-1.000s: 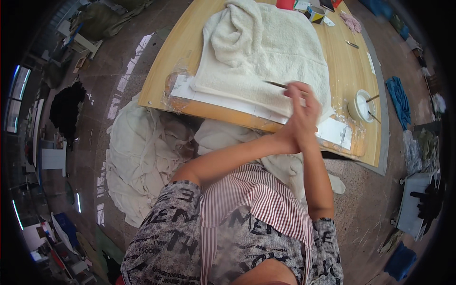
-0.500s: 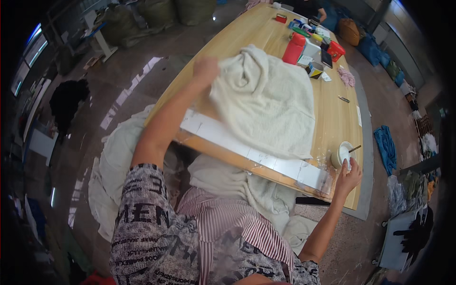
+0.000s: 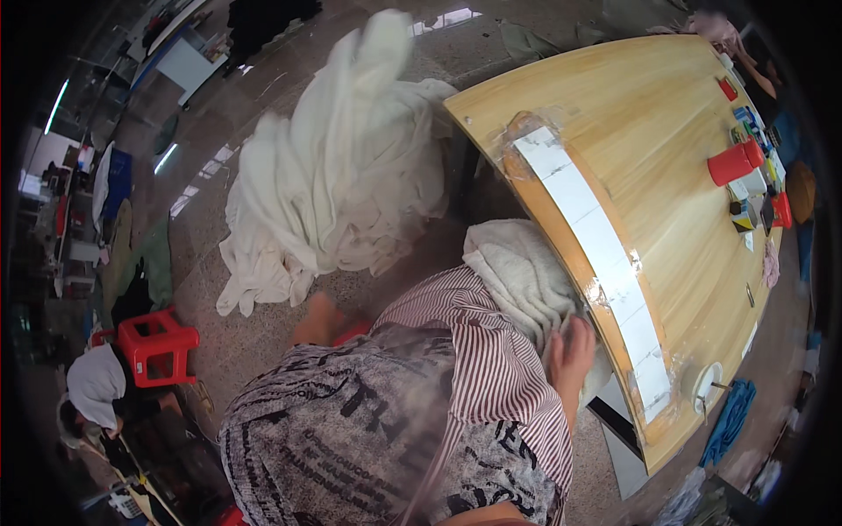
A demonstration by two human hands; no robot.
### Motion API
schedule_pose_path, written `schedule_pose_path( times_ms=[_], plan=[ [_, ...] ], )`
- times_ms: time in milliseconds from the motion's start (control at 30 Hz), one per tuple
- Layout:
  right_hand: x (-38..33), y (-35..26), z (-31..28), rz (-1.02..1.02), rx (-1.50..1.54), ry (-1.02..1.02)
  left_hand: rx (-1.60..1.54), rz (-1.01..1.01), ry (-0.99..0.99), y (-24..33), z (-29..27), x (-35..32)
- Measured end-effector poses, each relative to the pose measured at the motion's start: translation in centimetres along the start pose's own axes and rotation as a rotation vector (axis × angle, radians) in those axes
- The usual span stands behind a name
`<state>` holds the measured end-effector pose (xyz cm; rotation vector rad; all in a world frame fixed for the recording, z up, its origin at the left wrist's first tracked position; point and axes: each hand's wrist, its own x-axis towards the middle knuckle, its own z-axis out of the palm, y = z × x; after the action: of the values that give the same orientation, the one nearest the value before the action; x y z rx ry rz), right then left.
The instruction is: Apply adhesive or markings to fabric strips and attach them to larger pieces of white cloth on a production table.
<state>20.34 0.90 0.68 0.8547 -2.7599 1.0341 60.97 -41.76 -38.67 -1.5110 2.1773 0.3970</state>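
Note:
A cream cloth [image 3: 373, 53] streams blurred through the air above a large heap of similar cloth [image 3: 351, 202] on the floor at my left. Of my left arm [image 3: 317, 320] only a blurred patch of bare skin shows beside the heap; the fingers cannot be made out. My right hand [image 3: 570, 351] rests with fingers apart on a folded cream cloth [image 3: 522, 263] on my lap, against the table edge. A white strip [image 3: 596, 232] runs along the near edge of the wooden table [image 3: 649, 131]. At its near right corner stands a white bowl [image 3: 702, 386] with a stick in it.
Across the table are a red bottle [image 3: 735, 163], small boxes and a pink cloth [image 3: 771, 263]. Another person's arm [image 3: 756, 74] shows at the far end. At lower left, a red stool [image 3: 158, 346] stands near a seated person in a white cap [image 3: 96, 377].
The view has swung left. The cloth that lay over the table has left it, and cloth now flies over the floor heap. My right hand has let go of the bowl and moved to the lap cloth.

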Motion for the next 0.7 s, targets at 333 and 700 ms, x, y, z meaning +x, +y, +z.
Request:
schedule_pose_path(
  times_ms=[333, 700],
  plan=[
    [0.5, -0.9, 2.3, 0.116, -0.027, -0.260, -1.394, 0.392, -0.441, 38.6, -24.6, -3.8],
    [-1.8, -6.7, -4.8, 0.363, 0.739, -0.304, -0.911, 0.907, -0.506, 38.9, -31.8, -12.4]
  ],
)
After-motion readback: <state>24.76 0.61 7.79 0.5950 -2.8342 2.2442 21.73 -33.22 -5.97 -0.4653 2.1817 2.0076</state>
